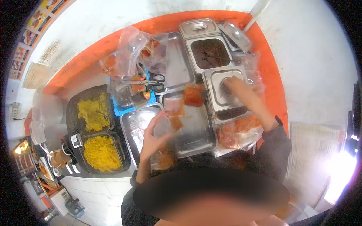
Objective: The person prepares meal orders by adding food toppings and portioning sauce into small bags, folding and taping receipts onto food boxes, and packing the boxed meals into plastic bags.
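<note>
right hand [236, 86]: fingers are curled closed on the handle of a steel lid [215, 92]; blur hides the exact finger contact. the lid sits toward the far side of its steel container [225, 121], exposing dark contents along the near edge. the central hold presumably serves to balance the lid.

left hand [151, 139]: fingers are extended with the thumb held apart, and no grasped item is visible. the hand is nearest to a pale slice [173, 106] at the left of the steel tray [192, 145]; whether the fingertips touch it cannot be told.

surroundings: a reddish slab [193, 97] is at the far end of the tray, left of the lid. scissors [149, 82] lie across the blue-rimmed box [120, 112], handles to the right, apparently for ready pickup. yellow food [102, 153] occupies black trays at left, likely to separate ingredients.
</note>
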Available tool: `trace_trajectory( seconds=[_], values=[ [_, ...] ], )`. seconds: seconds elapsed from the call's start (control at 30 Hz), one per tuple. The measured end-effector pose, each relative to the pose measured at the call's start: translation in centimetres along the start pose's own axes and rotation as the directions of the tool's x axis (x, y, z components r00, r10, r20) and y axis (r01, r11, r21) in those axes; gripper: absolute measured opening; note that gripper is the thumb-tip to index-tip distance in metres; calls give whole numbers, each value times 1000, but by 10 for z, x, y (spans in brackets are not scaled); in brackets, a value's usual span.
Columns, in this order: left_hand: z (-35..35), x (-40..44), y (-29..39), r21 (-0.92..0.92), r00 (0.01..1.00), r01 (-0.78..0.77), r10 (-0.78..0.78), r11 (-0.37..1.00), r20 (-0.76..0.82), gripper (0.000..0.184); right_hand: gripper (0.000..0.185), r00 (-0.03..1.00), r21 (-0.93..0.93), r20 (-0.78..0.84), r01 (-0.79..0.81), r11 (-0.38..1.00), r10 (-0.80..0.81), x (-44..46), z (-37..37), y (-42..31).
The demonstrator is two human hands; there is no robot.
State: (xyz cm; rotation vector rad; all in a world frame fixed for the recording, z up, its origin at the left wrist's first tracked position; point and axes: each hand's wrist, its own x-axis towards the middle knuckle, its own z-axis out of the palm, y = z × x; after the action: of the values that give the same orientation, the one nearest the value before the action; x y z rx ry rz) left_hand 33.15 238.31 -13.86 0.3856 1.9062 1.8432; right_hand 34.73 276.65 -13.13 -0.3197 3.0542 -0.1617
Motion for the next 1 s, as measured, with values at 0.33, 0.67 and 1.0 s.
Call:
trace_trajectory(
  seconds=[0.33,0.67,1.0],
  values=[
    [-1,-11,0,-37,1000,-10,10,999,-6,59,17,962,-96,-229,-173,980,147,88,2,55],
    [-9,3,-2,-44,998,-5,3,999,-56,55,10,876,-326,-440,-361,874,197,91,-6,56],
    [3,23,1,-3,998,-33,33,999,55,64,9,919,-181,-317,-300,936,233,86,-12,59]
  ],
)
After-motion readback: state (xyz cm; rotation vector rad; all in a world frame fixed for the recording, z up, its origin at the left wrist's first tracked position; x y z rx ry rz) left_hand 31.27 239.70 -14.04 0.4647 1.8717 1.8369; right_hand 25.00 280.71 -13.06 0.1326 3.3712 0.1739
